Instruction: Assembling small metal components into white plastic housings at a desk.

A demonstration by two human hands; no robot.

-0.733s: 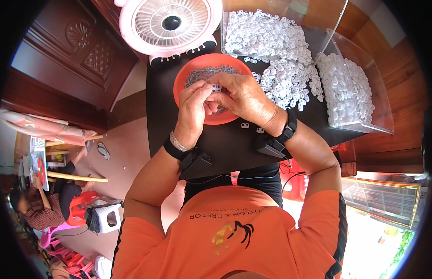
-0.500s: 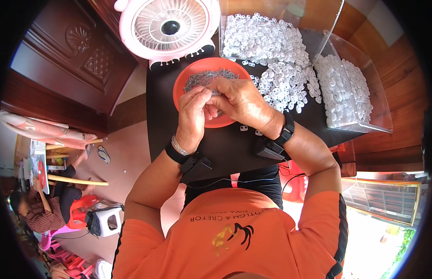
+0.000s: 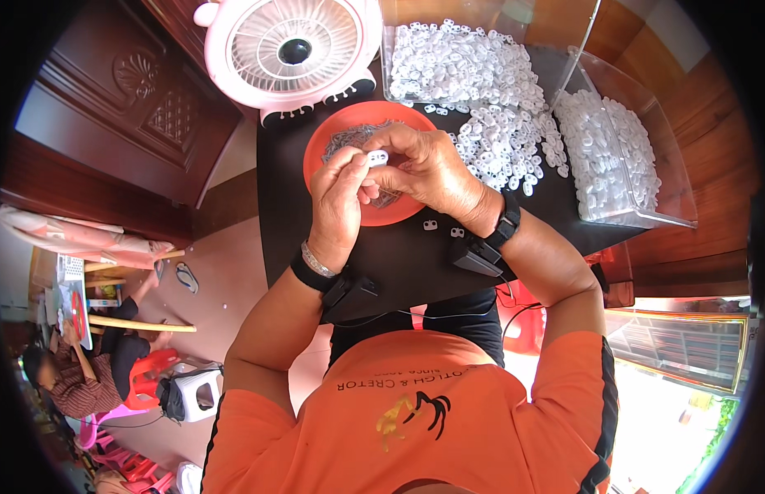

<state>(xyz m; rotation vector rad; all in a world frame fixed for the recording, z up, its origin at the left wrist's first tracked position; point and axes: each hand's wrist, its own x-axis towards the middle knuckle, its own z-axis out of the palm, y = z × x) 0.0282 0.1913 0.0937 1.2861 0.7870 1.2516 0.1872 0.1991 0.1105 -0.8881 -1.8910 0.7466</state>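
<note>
A small white oval plastic piece with two dark holes [image 3: 377,158] is pinched between my two hands over an orange-red basin [image 3: 315,169]. My left hand [image 3: 339,193] grips the piece's left side with closed fingertips. From the other side, the thumb and fingers of my right hand [image 3: 432,169] close on it. Below them the basin holds a heap of small grey metal pins [image 3: 343,142], partly hidden by my hands. Two similar white pieces, one of them here [image 3: 430,225], lie on the dark table just below my right hand.
A heap of white pieces [image 3: 502,144] spreads on the black table [image 3: 382,276] beside the basin. Behind it stands a clear bin of them [image 3: 460,66], with another clear bin [image 3: 604,156] at the right. A pink fan [image 3: 295,52] stands far left. Another person [image 3: 86,383] sits at lower left.
The white piece, mostly covered by fingers before, has turned so its two-holed face shows. My right hand has tilted slightly; both hands stay over the basin.
</note>
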